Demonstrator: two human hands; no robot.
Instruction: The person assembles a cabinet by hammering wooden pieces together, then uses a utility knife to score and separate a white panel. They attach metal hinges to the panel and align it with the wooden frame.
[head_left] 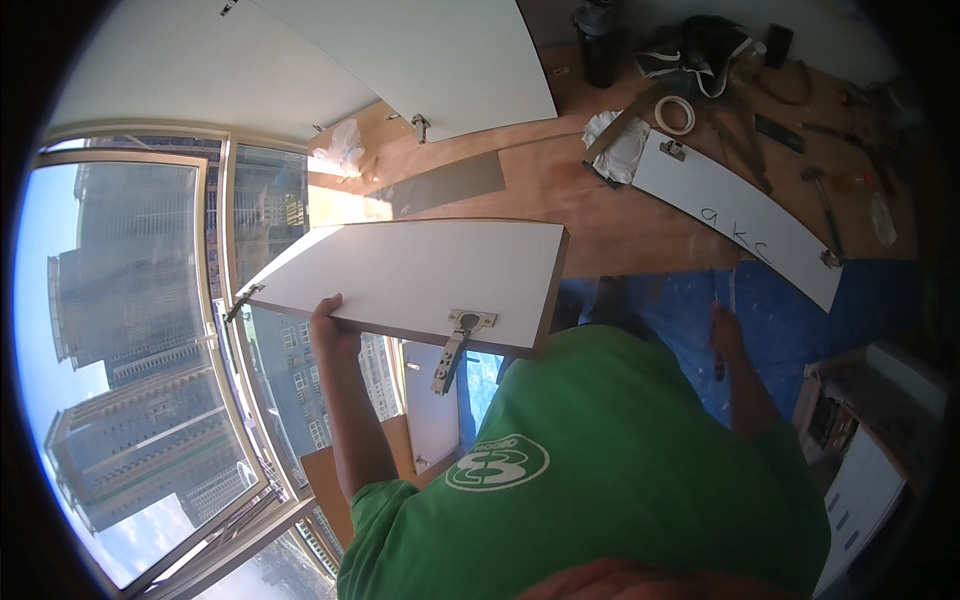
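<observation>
Over by the window, seen from the head camera, the left hand (332, 325) reaches up from about seven o'clock, forearm nearly vertical, fingers wrapped over the near edge of a white cabinet door panel (420, 275) and grasping it. That panel sits at the centre, held roughly flat and tilted, brown-edged, with a metal hinge (455, 345) hanging from its near edge toward six o'clock and a second fitting at its left corner.

At about three o'clock the right hand (725, 325) is raised over blue floor covering (800, 320), closed around a thin tool (715, 300), possibly a screwdriver.

Another white panel (740, 215) with handwriting lies at two o'clock on the wooden floor (560, 190), near a tape roll (675, 115). A third large panel (420, 60) lies at twelve o'clock.
</observation>
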